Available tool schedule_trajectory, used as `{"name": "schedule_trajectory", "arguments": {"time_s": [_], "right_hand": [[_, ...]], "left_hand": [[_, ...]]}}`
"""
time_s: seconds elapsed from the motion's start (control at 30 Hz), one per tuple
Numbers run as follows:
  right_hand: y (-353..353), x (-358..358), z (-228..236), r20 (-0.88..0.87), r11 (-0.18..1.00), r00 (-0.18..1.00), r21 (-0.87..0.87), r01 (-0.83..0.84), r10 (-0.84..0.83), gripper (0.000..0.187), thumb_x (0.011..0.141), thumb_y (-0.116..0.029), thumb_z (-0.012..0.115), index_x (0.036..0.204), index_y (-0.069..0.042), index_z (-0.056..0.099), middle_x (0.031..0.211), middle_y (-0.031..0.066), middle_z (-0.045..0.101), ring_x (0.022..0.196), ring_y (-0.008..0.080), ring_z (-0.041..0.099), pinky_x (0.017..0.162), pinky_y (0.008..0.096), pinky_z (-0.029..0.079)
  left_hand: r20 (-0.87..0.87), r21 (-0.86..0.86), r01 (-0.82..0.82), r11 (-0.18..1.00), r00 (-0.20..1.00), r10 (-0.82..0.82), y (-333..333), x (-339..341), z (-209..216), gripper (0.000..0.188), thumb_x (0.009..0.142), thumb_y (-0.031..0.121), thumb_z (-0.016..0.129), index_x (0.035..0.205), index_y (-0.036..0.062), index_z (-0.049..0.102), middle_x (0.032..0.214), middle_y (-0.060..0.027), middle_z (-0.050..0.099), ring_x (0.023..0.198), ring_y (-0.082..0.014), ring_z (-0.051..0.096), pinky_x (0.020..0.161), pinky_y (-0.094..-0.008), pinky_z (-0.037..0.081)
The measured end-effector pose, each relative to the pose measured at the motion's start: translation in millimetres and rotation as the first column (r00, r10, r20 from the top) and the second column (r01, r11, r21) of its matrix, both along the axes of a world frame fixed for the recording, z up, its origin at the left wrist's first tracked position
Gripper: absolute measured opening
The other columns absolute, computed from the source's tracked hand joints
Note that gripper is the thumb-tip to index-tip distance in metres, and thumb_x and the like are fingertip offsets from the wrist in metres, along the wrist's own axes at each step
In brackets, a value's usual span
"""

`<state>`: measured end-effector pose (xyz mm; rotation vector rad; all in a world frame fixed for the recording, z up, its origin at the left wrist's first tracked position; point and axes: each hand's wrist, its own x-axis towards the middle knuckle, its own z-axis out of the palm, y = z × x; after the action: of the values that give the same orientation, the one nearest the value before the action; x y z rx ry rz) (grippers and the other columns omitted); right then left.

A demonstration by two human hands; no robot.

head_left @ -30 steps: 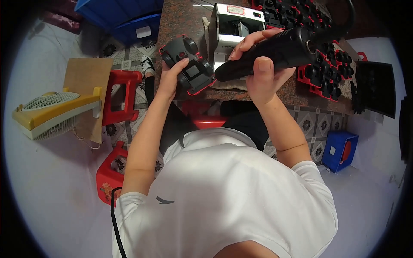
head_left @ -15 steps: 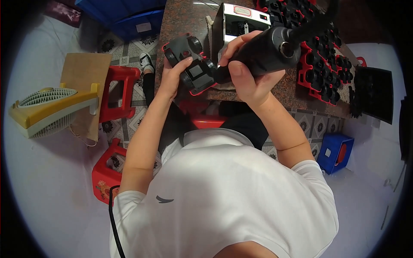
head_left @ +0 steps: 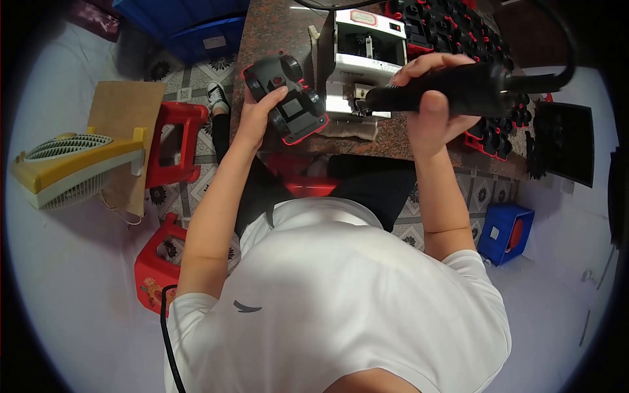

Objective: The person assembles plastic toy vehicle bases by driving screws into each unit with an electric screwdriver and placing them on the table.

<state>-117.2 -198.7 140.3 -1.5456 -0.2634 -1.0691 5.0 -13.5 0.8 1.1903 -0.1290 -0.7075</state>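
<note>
My left hand point(head_left: 254, 119) grips a black toy car chassis point(head_left: 303, 121) with red edges and round black wheels, its thumb pressed on the top. In my right hand point(head_left: 432, 124) lies a thick black electric screwdriver point(head_left: 452, 92), held nearly level with its cord leaving at the right end. The tool's tip points left, at the front of a white screw feeder point(head_left: 383, 71); whether it touches cannot be made out. The chassis is held left of the feeder, apart from it.
Several more black-and-red chassis point(head_left: 419, 26) crowd the right of the stone table point(head_left: 275, 29). A cloth point(head_left: 354, 130) shows under the feeder. Red stools point(head_left: 190, 141), a yellow-and-white fan point(head_left: 72, 164) and a blue bin point(head_left: 209, 33) stand left. A dark screen point(head_left: 567, 141) is at right.
My right hand has moved right with the screwdriver, taking its tip from the chassis to the feeder's front. The tool has turned more level. The left hand still holds the chassis, nearly in place.
</note>
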Motion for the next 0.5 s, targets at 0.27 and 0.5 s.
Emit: {"name": "schedule_trajectory", "arguments": {"time_s": [0.27, 0.5], "right_hand": [[3, -9, -32, 0.041, 0.998, 0.997, 0.026, 0.063, -0.065, 0.054, 0.073, -0.013, 0.074, 0.114, 0.001, 0.042, 0.080, 0.0137, 0.058, 0.066, 0.0163, 0.059, 0.058, 0.0260, 0.048], [-1, -3, -24, -0.075, 0.998, 0.995, 0.022, 0.066, -0.064, 0.045, 0.076, -0.002, 0.068, 0.113, 0.003, 0.043, 0.076, 0.0113, 0.059, 0.062, 0.0128, 0.056, 0.056, 0.0234, 0.046]], "left_hand": [[-0.027, 0.007, 0.011, 1.000, 1.000, -0.011, -2, 1, -6, 0.052, 0.077, 0.017, 0.068, 0.122, 0.0073, 0.045, 0.111, -0.0065, 0.054, 0.102, -0.0176, 0.053, 0.089, -0.0308, 0.043], [-0.017, 0.017, 0.023, 1.000, 1.000, -0.023, 0, 4, -10, 0.056, 0.077, 0.019, 0.069, 0.125, 0.0075, 0.042, 0.114, -0.0073, 0.052, 0.105, -0.0184, 0.052, 0.091, -0.0313, 0.042]]}}
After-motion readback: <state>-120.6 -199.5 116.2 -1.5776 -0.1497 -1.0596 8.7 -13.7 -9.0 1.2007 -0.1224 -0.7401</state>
